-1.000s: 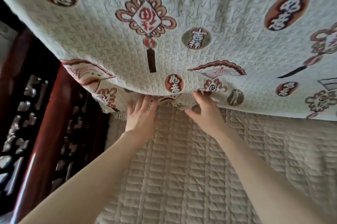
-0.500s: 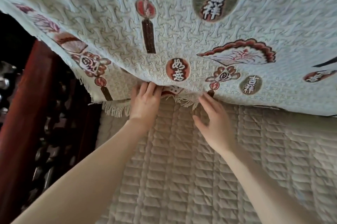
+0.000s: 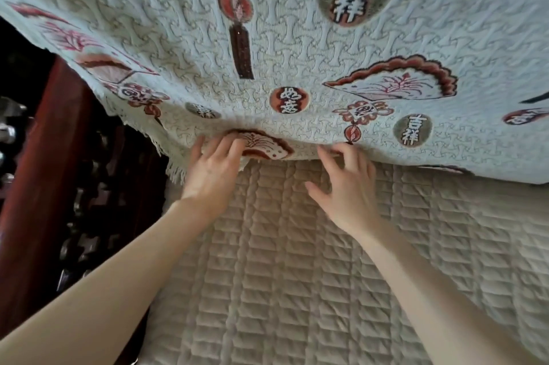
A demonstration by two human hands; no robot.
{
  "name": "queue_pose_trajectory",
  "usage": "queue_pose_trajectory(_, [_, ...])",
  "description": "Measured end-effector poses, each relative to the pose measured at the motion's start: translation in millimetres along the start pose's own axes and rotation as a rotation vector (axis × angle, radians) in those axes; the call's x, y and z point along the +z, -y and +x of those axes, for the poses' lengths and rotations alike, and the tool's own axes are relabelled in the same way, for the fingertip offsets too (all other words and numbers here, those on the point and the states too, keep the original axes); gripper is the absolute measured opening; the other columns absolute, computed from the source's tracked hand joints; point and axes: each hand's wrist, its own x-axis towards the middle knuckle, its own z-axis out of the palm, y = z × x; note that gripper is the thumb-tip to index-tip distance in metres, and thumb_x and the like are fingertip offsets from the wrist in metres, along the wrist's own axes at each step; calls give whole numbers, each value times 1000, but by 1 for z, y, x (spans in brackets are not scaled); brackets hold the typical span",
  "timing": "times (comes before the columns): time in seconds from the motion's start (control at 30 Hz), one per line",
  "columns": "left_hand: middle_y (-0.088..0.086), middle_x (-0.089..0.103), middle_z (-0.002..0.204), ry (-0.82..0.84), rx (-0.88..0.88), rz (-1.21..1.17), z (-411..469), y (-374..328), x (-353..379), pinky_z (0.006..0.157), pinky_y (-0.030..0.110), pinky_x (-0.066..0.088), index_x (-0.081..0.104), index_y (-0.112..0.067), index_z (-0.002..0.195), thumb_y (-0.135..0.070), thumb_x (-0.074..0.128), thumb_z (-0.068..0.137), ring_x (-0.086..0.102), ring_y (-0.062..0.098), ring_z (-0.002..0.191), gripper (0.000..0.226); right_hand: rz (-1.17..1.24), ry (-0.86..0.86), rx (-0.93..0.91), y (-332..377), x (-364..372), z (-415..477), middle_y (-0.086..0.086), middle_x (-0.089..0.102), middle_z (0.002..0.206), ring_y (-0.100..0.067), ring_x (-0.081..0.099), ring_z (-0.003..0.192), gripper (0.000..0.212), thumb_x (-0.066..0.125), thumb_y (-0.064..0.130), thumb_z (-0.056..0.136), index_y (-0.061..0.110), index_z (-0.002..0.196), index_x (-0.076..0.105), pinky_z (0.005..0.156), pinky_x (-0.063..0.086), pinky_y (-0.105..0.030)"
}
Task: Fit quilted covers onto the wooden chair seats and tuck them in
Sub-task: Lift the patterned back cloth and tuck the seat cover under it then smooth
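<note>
Head view: a beige quilted cover [image 3: 297, 275] lies spread flat over the chair seat, filling the lower half of the picture and reaching the seat's left edge beside the dark red wooden chair frame [image 3: 38, 186]. Above it, along the seat's rear edge, a pale patterned cover [image 3: 297, 52] with red fans, knots and round character medallions hangs down and bulges forward, its lower edge meeting the beige quilted cover. A short white fringe [image 3: 175, 168] trims the patterned cover's hem near the rear left corner of the seat.

Both bare forearms reach in from the bottom of the picture. The left hand [image 3: 212, 174] rests palm down at the seam, its fingers [image 3: 225, 146] straight and released, pressing against a folded fan motif at the patterned cover's bottom edge. The right hand [image 3: 347, 195] sits just beside it, to the right, fingers [image 3: 325, 156] spread and loosely bent, the tips touching the same lower edge while the thumb lies apart over the beige quilted cover. Neither hand grasps any cloth. The frame's carved openwork shows dark behind the left forearm.
</note>
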Motion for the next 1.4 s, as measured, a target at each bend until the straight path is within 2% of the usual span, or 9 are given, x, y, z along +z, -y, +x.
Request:
queue_pose_trajectory(0.13, [21,61,113,-93,120,12,-12,-17,24,79,48,50,63,-1,115,-2,80,63,58,38,101,54,21,126,-102,1,5,14,-5,28,157,-30,30,141,67,59,44,92,14,147,38,117,16,-43])
queue_pose_trajectory(0.3, [19,54,131,-27,47,-75,0,-11,39,94,59,45,55,-8,129,-26,47,92,51,42,120,42,-11,301,-107,8,13,21,-2,-7,163,-20,-5,150,77,38,57,97,19,156,4,120,-2,-37])
queue_pose_trajectory(0.5, [12,21,157,156,-127,-117,6,-5,39,108,65,20,26,-22,150,-44,18,100,15,43,143,55,45,322,48,19,11,77,-1,28,156,-24,28,141,68,42,60,93,21,148,30,111,28,-41])
queue_pose_trajectory(0.57, [4,4,161,222,-149,-160,23,5,45,112,65,10,12,-27,152,-47,14,100,-1,38,146,56,16,294,32,23,11,70,-1,29,156,-24,25,142,69,39,63,93,21,148,31,114,26,-44])
queue_pose_trajectory(0.7, [-4,2,161,317,-137,-231,67,34,48,113,64,1,4,-36,151,-70,-10,85,-2,35,147,75,-60,333,-64,31,21,46,6,7,163,-19,4,149,76,27,67,94,25,155,10,121,4,-46])
queue_pose_trajectory(0.87, [-2,6,161,170,-133,-184,25,23,37,116,57,1,16,-31,152,-44,16,102,-1,29,147,52,26,352,17,38,28,86,5,13,162,-20,12,148,72,31,65,94,27,154,16,119,8,-49])
queue_pose_trajectory(1.0, [0,-2,161,313,-194,-208,32,22,39,116,57,-3,8,-33,153,-49,11,101,-7,32,147,54,-15,343,-5,36,22,86,6,17,161,-20,15,147,71,32,65,94,27,153,19,119,10,-48])
queue_pose_trajectory(1.2, [12,28,155,429,-297,-379,88,49,33,112,41,29,26,-20,151,-54,11,100,33,32,138,63,-63,385,-79,48,24,64,8,5,163,-18,4,149,76,24,69,93,29,155,6,120,-1,-50])
queue_pose_trajectory(1.4, [12,18,157,274,-243,-266,45,36,39,115,52,15,24,-24,149,-43,17,102,17,43,141,51,53,463,78,55,18,112,-5,33,156,-28,34,139,72,31,68,93,24,150,32,110,29,-40])
